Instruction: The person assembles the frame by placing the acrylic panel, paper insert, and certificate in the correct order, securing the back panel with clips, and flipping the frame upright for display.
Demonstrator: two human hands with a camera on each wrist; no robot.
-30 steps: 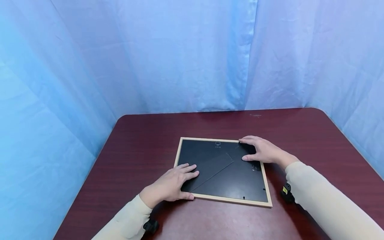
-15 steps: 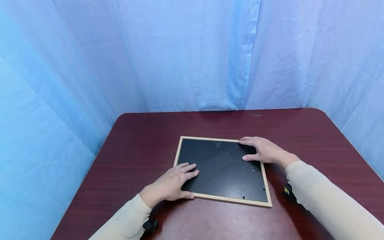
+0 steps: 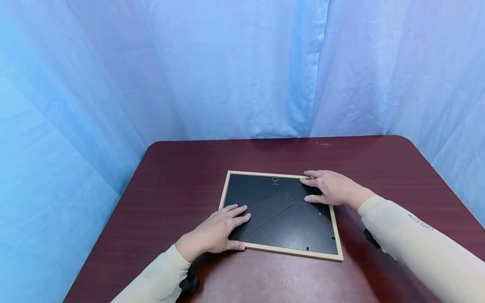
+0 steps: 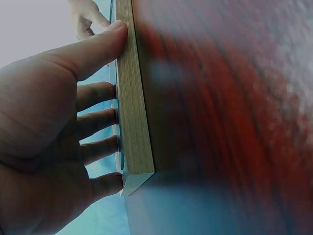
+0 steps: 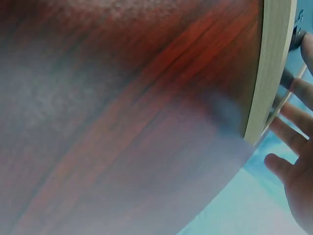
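Both hands are lying flat with fingers straight, the left hand (image 3: pixel 217 232) and right hand (image 3: pixel 331 188) pressing opposite corners of the picture frame (image 3: pixel 282 214) (face down) between them on the desk (image 3: pixel 182 176).

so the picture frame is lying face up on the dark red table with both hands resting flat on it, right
Not quite: the picture frame lies face down, not face up. The head view shows its black backing board with the folded stand and hanger. The rest holds: it is on the dark red table, with the left hand and right hand resting flat on it.
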